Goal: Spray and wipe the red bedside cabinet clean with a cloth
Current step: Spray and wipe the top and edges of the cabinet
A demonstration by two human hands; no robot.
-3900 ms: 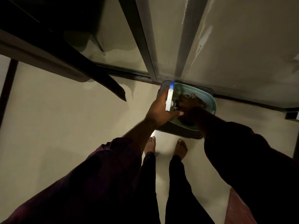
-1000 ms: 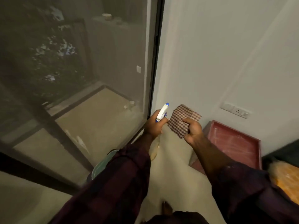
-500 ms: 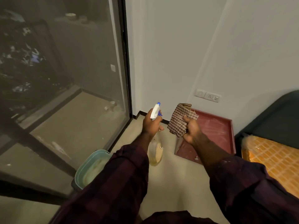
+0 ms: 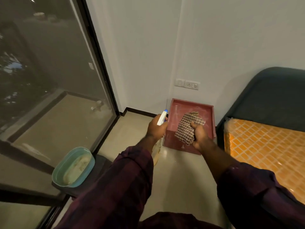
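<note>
The red bedside cabinet (image 4: 206, 111) stands low in the room's corner against the white wall, its top smeared with pale streaks. My left hand (image 4: 156, 129) grips a spray bottle (image 4: 162, 119) with a white head and blue nozzle, held left of the cabinet's near corner; the bottle's clear body hangs below my wrist. My right hand (image 4: 198, 135) holds a bunched brown-and-white checked cloth (image 4: 186, 128) in the air over the cabinet's front edge.
A teal plastic basin (image 4: 57, 172) of murky water sits on the floor by the dark-framed sliding glass door (image 4: 100, 60). A bed with an orange patterned mattress (image 4: 267, 146) and dark headboard (image 4: 272, 93) flanks the cabinet's right. A wall socket (image 4: 187, 83) sits above the cabinet.
The view has swung right from the glass door toward the corner. Both hands, still holding bottle and cloth, now sit in front of the cabinet, which looks nearer and more central.
</note>
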